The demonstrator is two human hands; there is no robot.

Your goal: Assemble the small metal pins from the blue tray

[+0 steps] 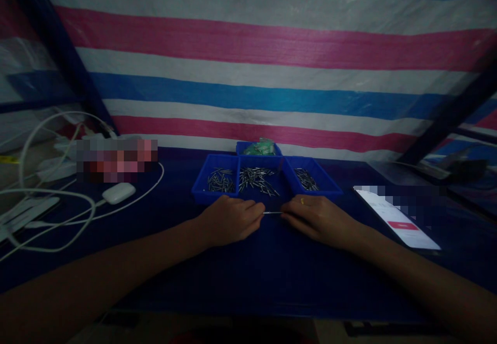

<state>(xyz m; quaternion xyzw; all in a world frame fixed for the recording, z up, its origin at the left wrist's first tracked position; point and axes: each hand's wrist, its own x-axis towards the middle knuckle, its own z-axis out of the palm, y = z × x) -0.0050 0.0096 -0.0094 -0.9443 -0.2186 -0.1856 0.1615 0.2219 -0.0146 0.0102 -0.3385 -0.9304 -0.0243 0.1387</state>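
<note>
Though slightly apart, left hand and right hand tight on one thin rod, three blue trays beyond.

Small marks are seen on the phone & its red btn, but no words/nos. can be read.

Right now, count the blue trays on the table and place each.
3: the left tray and the right tray, both holding thin metal pieces, and the rear tray, behind the gap between them, holding a green bundle. No others show.
</note>
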